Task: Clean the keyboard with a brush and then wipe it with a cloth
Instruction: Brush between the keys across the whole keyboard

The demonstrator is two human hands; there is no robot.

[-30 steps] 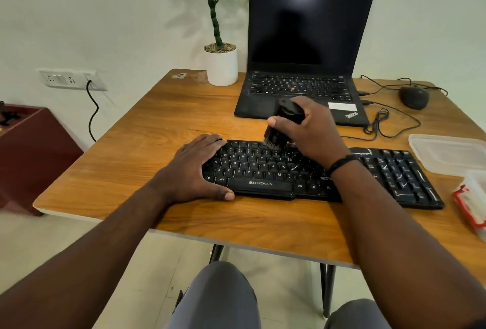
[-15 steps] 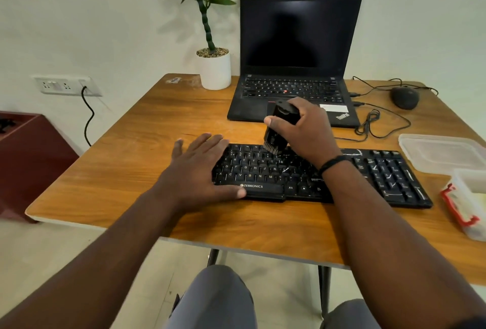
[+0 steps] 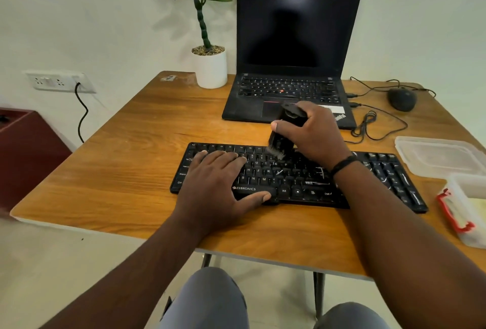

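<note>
Keyboard (image 3: pixel 302 181): black, full-size, low profile, white key legends, "ZEBRONICS" printed in white along the front edge. Pale streaks and specks show on the keys to the right of the left hand's fingers and on the number-pad end. It lies flat on the wooden table (image 3: pixel 126 171), long axis running left–right, roughly parallel to the near table edge, its right end angled slightly toward the person. Key rows face up; the space-bar edge faces the person.

Left hand (image 3: pixel 218 186): palm down on the keyboard's left half, fingers straight and close together, laid over the letter rows; thumb stretched out to the right along the front edge, just under the brand print. It grips nothing, only presses flat.

Right hand (image 3: pixel 315 134): fingers and thumb curled round a black brush (image 3: pixel 282 135), thumb across its left face, the other fingers wrapped behind. Brush body stands near upright, top tilted slightly away and to the right; dark bristles point down and touch the top key rows, just beyond the left hand's fingertips. A dark band sits on the right wrist.

Beyond the right hand's knuckles: an open black laptop (image 3: pixel 294 39), screen dark. To the left of it, a potted plant (image 3: pixel 210 66) in a white pot. Right of the right wrist: a clear plastic lid (image 3: pixel 436 155), and nearer the person a clear container (image 3: pixel 468 210) with a red clasp. A black mouse (image 3: pixel 401 98) with coiled cable lies at the far right.
</note>
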